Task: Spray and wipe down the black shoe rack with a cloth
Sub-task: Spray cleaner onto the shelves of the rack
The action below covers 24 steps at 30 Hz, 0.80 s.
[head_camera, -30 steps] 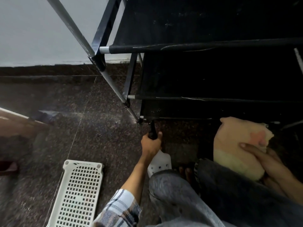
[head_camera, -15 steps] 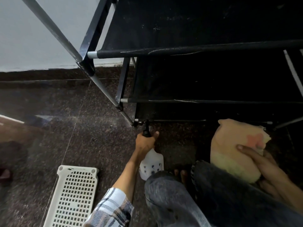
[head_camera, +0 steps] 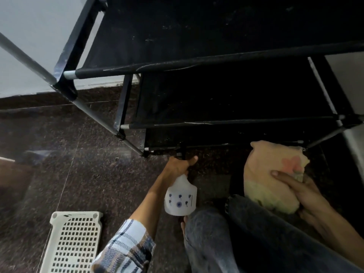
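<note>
The rack [head_camera: 216, 62] is seen filling the upper frame, three black tiers stepped down toward the floor [head_camera: 78, 154], with the lowest rail set just above the dark stone. A white perforated tray [head_camera: 72, 243] is left lying on the floor at lower left, well apart from the work. The knees, in dark jeans [head_camera: 226, 233], are folded under the view, so a crouch is judged, presumably so the bottom tier can be reached.

The cloth [head_camera: 269, 176] is held at the right, bunched, just before the bottom rail; it is pressed by the right hand [head_camera: 299, 192], whose fingers are laid fairly straight across it (whether the thumb is curled behind cannot be told). It appears to be kept ready for the wipe.

The bottle [head_camera: 180, 198] is gripped at its neck by the left hand [head_camera: 178, 166], fingers wrapped round it, thumb raised beside the black trigger head. The nozzle is aimed at the lowest rail and nearly touches it, so the spraying step is judged to be in hand. No mist can be made out.
</note>
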Each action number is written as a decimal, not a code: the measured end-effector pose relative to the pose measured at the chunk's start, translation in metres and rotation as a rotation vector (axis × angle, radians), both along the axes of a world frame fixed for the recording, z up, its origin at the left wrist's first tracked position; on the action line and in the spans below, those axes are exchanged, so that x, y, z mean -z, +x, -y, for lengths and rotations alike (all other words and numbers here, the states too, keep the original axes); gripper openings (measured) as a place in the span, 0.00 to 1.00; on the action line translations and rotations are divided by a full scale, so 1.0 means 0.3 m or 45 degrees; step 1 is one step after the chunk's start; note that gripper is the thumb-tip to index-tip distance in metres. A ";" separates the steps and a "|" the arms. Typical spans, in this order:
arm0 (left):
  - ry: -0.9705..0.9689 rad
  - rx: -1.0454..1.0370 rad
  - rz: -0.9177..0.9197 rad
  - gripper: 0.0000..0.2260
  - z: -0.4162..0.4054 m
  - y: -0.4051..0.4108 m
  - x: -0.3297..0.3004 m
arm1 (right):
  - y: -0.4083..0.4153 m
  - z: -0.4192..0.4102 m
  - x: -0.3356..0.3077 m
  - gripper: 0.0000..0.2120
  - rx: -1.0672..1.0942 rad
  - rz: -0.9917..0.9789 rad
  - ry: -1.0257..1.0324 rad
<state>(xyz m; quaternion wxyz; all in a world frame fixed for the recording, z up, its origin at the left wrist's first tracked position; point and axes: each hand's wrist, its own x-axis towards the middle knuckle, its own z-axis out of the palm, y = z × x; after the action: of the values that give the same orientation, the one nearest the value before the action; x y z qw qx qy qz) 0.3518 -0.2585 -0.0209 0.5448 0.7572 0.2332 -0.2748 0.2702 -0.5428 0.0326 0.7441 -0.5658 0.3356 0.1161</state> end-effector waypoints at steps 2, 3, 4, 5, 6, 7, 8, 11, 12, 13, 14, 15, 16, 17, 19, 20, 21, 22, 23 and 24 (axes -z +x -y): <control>-0.025 0.028 -0.008 0.08 0.026 0.008 -0.008 | 0.005 0.014 0.000 0.54 0.038 0.011 0.011; -0.043 0.016 -0.016 0.10 0.035 0.013 -0.006 | 0.006 0.020 -0.003 0.55 0.051 0.018 0.015; -0.044 -0.001 -0.031 0.12 0.048 0.019 -0.005 | 0.007 0.027 -0.009 0.53 0.062 0.022 0.016; -0.026 -0.009 -0.041 0.12 0.062 0.023 -0.006 | 0.010 0.033 -0.015 0.50 0.061 0.025 0.031; 0.006 -0.006 -0.049 0.11 0.075 0.026 -0.004 | 0.012 0.042 -0.017 0.43 0.065 0.017 0.051; 0.029 0.003 -0.054 0.11 0.088 0.030 0.002 | 0.012 0.054 -0.017 0.37 0.080 0.007 0.081; 0.040 0.013 -0.055 0.12 0.102 0.034 0.008 | 0.012 0.063 -0.017 0.34 0.093 -0.004 0.095; 0.086 0.004 -0.072 0.11 0.136 0.044 0.008 | 0.007 0.085 0.003 0.48 0.129 0.029 0.052; 0.090 0.008 -0.090 0.10 0.144 0.047 0.005 | 0.006 0.091 0.007 0.47 0.137 0.037 0.049; 0.074 0.020 -0.103 0.08 0.155 0.049 0.000 | 0.004 0.095 0.011 0.41 0.135 0.052 0.068; 0.036 0.039 -0.104 0.07 0.165 0.051 -0.004 | 0.002 0.097 0.009 0.32 0.142 0.057 0.107; -0.011 0.058 -0.102 0.07 0.177 0.052 -0.008 | 0.000 0.099 0.007 0.24 0.157 0.056 0.134; -0.047 0.077 -0.101 0.07 0.189 0.054 -0.012 | -0.003 0.101 0.011 0.21 0.178 0.049 0.134; -0.058 0.085 -0.096 0.09 0.204 0.057 -0.015 | -0.006 0.106 0.018 0.19 0.191 0.054 0.140; -0.007 0.078 -0.057 0.10 0.233 0.067 -0.016 | -0.009 0.112 0.024 0.19 0.202 0.064 0.151; 0.020 0.071 -0.036 0.11 0.247 0.072 -0.014 | -0.011 0.115 0.026 0.20 0.202 0.063 0.156; 0.037 0.070 -0.027 0.13 0.260 0.077 -0.009 | -0.014 0.121 0.031 0.23 0.200 0.064 0.168; 0.041 0.085 -0.038 0.14 0.275 0.080 -0.007 | -0.016 0.124 0.032 0.28 0.197 0.068 0.174; 0.040 0.108 -0.058 0.16 0.289 0.084 -0.003 | -0.017 0.129 0.035 0.36 0.197 0.073 0.166; 0.044 0.117 -0.073 0.16 0.303 0.088 0.000 | -0.018 0.133 0.037 0.43 0.210 0.076 0.146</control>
<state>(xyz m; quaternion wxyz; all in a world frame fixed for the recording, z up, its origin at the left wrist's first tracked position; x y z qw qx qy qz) 0.3782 -0.3492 -0.0207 0.5116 0.7682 0.2181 -0.3170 0.2649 -0.5828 0.0213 0.7920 -0.4960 0.3515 0.0567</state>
